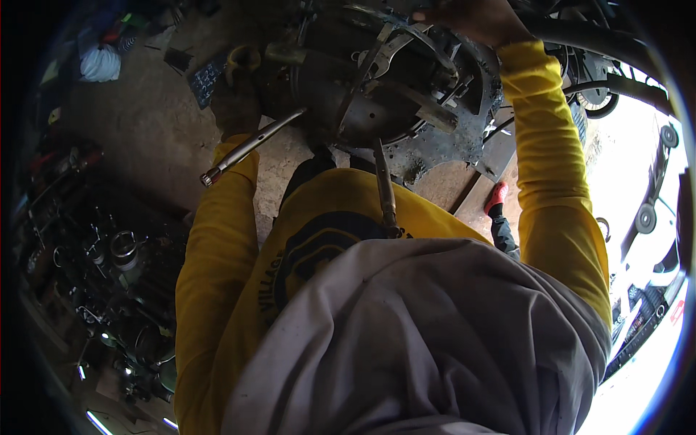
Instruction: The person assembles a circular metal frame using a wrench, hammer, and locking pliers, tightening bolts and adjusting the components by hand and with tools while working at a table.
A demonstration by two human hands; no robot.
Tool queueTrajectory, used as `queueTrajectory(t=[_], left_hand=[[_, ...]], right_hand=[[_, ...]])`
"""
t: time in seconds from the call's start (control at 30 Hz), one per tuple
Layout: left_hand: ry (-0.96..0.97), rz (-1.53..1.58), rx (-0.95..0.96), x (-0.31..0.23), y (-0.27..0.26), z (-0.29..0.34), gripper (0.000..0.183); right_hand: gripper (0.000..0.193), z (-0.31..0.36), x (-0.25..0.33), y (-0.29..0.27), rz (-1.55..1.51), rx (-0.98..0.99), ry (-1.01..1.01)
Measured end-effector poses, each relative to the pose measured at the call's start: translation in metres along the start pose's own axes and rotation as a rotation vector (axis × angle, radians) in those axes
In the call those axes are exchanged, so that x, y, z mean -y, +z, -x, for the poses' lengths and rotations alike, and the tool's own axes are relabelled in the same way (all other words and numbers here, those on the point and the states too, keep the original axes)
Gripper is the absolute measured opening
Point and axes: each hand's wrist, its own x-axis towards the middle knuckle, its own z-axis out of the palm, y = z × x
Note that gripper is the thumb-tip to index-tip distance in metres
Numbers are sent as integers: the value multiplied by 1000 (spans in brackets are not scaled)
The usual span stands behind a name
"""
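Stained, grey-brown floor point(159, 119) runs under my work, with a heap of dark machine parts point(109, 283) on my left and bright daylight pouring in on my right. Between my arms, at the top of my view, sits the task's thing, a big round metal part point(370, 119), dark and greasy, with curved metal bars point(417, 32) across it. One grooved steel shaft point(250, 145) slants from its left side toward my left sleeve, its toothed end nearest me. Another, thinner rod point(384, 185) points from its lower edge toward my yellow shirt point(341, 199).

My right hand point(478, 20) is at the far side of the metal part, beside the curved bars, its fingers pointing left; it is partly cut off by the edge of my view, so I cannot tell whether it grips anything. My left hand point(235, 112) is in shadow, to the left of the part and just below a dull yellow ring point(233, 67); I cannot tell whether it is closed or holding something.

Grey cloth point(420, 326) fills the space nearest me. Beyond my right side shows another person's red shoe point(497, 194) and dark trouser leg point(502, 230). Far left lies a white bag point(100, 64).
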Motion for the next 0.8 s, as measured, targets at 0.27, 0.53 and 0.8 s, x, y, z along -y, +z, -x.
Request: queueTrajectory(t=[0.27, 0.53, 0.8], left_hand=[[36, -17, 3, 6, 4, -1, 47], [34, -23, 33, 7, 6, -2, 48], [35, -109, 79, 17, 5, -5, 56]], right_hand=[[51, -76, 10, 5, 145, 263, -311], [45, -59, -14, 45, 411, 25, -507], [15, 80, 14, 43, 190, -242, -114]])
